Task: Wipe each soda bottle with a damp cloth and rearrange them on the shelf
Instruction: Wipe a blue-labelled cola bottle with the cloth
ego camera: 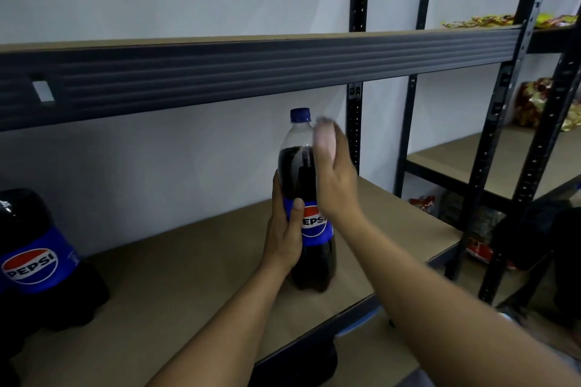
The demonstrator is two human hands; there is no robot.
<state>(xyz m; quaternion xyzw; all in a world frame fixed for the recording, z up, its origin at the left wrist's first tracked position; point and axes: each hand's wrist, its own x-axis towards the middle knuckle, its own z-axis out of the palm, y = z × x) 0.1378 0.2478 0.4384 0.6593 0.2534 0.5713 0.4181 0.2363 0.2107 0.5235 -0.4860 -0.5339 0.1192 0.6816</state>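
Head view: the bottle (306, 198) stands upright on the shelf (188, 261), well apart from a second bottle (34, 258) at the left edge; the left hand (284, 236) grips it at the label, thumb across the front, fingers wrapped behind; the right hand (333, 179) holds a pale cloth (323, 138) against the shoulder below the cap; blur hides whether those fingers pinch or press flat. Risk: the push lands high on a tall bottle; a slack or damp left grip could let it tip or twist.
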